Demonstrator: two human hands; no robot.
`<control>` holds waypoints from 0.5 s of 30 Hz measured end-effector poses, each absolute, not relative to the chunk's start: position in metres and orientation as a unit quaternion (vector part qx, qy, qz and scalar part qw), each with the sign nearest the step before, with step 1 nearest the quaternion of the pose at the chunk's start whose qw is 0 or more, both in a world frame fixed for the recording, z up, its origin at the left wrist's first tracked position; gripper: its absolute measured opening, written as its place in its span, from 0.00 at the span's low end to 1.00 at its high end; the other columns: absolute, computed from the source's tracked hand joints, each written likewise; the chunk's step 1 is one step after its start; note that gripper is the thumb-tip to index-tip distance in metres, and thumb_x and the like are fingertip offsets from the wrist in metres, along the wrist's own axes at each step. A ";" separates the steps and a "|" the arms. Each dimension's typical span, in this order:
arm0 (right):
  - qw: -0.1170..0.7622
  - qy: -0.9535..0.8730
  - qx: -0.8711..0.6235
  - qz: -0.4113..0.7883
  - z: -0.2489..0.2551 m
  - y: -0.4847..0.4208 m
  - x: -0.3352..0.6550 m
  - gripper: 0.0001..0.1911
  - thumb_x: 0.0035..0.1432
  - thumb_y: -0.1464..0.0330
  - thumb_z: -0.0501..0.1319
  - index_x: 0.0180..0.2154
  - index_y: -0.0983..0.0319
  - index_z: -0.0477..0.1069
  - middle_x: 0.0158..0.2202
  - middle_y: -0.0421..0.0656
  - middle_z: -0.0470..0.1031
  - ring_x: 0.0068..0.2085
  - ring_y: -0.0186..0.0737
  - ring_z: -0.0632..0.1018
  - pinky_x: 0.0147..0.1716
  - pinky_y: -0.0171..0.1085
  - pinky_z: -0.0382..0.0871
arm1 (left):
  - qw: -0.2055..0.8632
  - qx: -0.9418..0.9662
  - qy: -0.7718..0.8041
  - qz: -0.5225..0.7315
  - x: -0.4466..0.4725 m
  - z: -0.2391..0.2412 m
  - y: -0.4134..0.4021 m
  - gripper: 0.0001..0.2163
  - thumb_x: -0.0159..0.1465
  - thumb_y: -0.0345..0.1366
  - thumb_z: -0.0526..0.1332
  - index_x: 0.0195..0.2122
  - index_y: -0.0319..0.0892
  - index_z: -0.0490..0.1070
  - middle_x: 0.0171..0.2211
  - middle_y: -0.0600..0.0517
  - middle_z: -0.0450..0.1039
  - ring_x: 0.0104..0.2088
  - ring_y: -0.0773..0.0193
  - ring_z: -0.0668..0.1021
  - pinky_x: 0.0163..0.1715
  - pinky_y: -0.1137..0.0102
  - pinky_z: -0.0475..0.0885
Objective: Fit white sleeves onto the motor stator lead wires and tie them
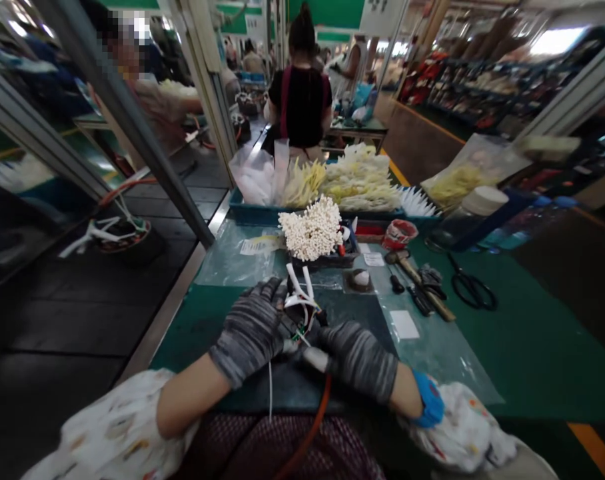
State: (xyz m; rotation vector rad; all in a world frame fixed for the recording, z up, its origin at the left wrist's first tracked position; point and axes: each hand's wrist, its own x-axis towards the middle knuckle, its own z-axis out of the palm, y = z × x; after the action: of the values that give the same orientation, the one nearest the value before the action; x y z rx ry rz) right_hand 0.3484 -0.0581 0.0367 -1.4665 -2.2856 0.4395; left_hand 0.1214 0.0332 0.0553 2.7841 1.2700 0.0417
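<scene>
The fingers of the left hand (252, 333) close around the left side of a wired assembly (303, 300), which lies between both hands. The fingers of the right hand (360, 360) bend together at its lower right; whether they clamp it cannot be told. An orange cable (322, 408) descends below the right fingertips. Beyond the fingers lies a white-tipped bundle (311, 230); to their right, a hammer (419, 280) and black scissors (475, 291).

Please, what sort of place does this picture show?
Probably a factory assembly floor: a green-topped worktable with a wooden-handled hammer, thin white-sleeved wiring in hand, and a person in a black top farther ahead.
</scene>
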 end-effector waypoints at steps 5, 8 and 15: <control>0.194 -0.828 -0.504 0.149 0.015 -0.051 0.338 0.12 0.71 0.66 0.61 0.46 0.61 0.83 0.36 0.47 0.88 0.31 0.41 0.84 0.32 0.35 0.69 | 0.017 0.908 0.418 0.032 0.120 0.047 0.026 0.42 0.63 0.50 0.74 0.75 0.36 0.67 0.75 0.31 0.68 0.73 0.38 0.75 0.74 0.45 0.71; 0.226 -0.804 -0.522 0.174 0.007 -0.054 0.337 0.12 0.69 0.70 0.59 0.42 0.62 0.83 0.31 0.46 0.87 0.27 0.39 0.82 0.28 0.34 0.68 | 0.035 0.902 0.430 0.019 0.128 0.056 0.022 0.42 0.63 0.50 0.74 0.76 0.38 0.67 0.75 0.33 0.67 0.74 0.38 0.74 0.75 0.45 0.71; 0.396 -0.730 -0.534 0.157 -0.015 -0.060 0.329 0.15 0.66 0.66 0.59 0.36 0.59 0.86 0.27 0.48 0.87 0.24 0.47 0.85 0.23 0.37 0.78 | 0.098 0.879 0.465 -0.034 0.147 0.081 0.019 0.50 0.64 0.55 0.72 0.80 0.37 0.56 0.79 0.30 0.60 0.77 0.36 0.67 0.78 0.45 0.64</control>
State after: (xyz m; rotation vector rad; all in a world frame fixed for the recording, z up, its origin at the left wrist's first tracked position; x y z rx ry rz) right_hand 0.3291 -0.0596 -0.0149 -1.3530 -1.8514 0.3974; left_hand 0.1474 0.0187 0.0814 2.6031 1.3759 -0.1020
